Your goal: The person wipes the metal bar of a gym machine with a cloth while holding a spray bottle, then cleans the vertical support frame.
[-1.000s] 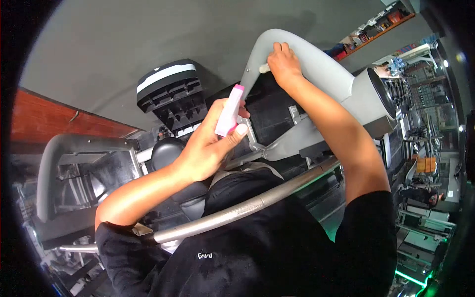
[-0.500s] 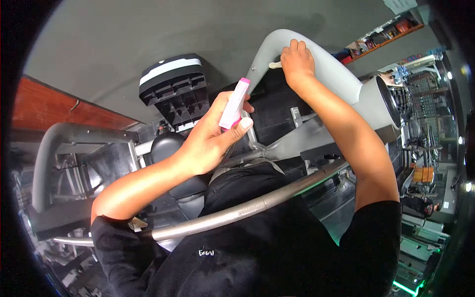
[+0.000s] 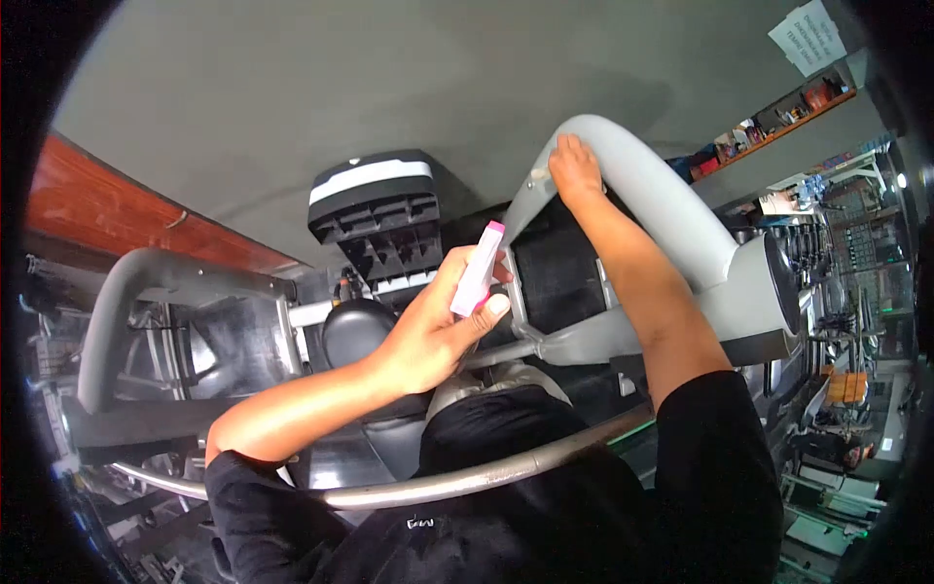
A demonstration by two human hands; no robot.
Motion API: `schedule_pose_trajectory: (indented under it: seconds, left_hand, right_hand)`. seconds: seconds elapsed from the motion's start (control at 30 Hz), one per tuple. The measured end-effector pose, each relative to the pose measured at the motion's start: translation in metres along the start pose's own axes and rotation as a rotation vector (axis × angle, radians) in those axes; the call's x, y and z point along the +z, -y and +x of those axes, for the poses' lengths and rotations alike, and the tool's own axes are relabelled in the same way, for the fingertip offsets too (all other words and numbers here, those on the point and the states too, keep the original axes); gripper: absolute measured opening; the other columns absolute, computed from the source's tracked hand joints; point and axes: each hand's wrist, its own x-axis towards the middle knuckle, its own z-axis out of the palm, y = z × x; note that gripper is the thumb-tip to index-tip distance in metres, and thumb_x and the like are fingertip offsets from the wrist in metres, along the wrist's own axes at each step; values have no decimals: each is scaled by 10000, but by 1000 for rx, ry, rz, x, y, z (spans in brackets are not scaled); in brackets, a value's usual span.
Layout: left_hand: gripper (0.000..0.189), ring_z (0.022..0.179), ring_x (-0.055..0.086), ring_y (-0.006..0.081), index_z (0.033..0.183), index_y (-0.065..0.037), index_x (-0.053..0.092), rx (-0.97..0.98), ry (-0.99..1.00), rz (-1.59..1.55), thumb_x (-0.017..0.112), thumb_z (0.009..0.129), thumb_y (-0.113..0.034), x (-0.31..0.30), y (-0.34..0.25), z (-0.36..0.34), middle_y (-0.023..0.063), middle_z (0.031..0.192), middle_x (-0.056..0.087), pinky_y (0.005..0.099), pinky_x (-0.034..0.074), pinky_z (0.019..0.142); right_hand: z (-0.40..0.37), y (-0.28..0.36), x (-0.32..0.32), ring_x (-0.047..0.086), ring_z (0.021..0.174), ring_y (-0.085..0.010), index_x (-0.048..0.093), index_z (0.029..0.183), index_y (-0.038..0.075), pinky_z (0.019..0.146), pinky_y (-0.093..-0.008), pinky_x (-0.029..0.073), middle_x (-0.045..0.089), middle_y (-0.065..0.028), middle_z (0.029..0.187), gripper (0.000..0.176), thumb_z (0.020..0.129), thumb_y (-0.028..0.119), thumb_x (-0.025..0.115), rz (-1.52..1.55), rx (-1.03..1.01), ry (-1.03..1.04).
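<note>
My left hand (image 3: 423,341) is wrapped around a spray bottle (image 3: 477,273) with a white and pink trigger head, held up in front of my body. Its lower part is hidden by my palm. My right hand (image 3: 578,175) reaches forward and presses on the curved grey tube (image 3: 657,190) of a gym machine. A small pale piece of cloth (image 3: 541,174) shows at the edge of its closed fingers, near a bolt on the tube; the rest of it is covered by the hand.
A curved metal bar (image 3: 477,482) crosses close in front of my torso. Left of centre are a black padded seat (image 3: 360,336) and a black-and-white machine part (image 3: 375,209). Another grey tube frame (image 3: 102,321) stands at left. A shelf (image 3: 778,134) runs along the wall at upper right.
The camera view has shifted, so the machine appears lower and further right. My right hand has slid left along the tube, closer to the bolt. My left hand keeps hold of the spray bottle.
</note>
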Motion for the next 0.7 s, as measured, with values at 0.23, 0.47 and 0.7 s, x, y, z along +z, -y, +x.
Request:
schedule_pose_trajectory:
  seconds: [0.23, 0.47, 0.7]
  left_hand:
    - [511, 1162, 541, 151, 1487, -54, 408, -69, 19, -94, 623, 1052, -215, 1, -4, -1, 84, 1296, 563, 333, 475, 993]
    - [488, 1090, 553, 142, 1481, -59, 416, -39, 30, -54, 613, 1054, -188, 1, 0, 0, 77, 1282, 569, 334, 485, 968]
    - [475, 1127, 545, 130, 1465, -51, 426, -48, 7, -15, 611, 1058, -215, -5, 3, 2, 68, 1282, 574, 324, 468, 983]
  right_hand:
    - [1, -6, -55, 504, 1250, -281, 788, 1120, 86, 1082, -365, 420, 590, -87, 1283, 260, 915, 171, 653, -7, 84, 264]
    - [7, -8, -110, 514, 1207, -306, 730, 1201, 41, 1005, -361, 430, 597, -131, 1248, 322, 951, 205, 613, -91, 342, 268]
    - [22, -23, -81, 562, 1114, -273, 728, 1058, 55, 987, -373, 454, 627, -101, 1118, 190, 904, 124, 641, 33, 273, -90]
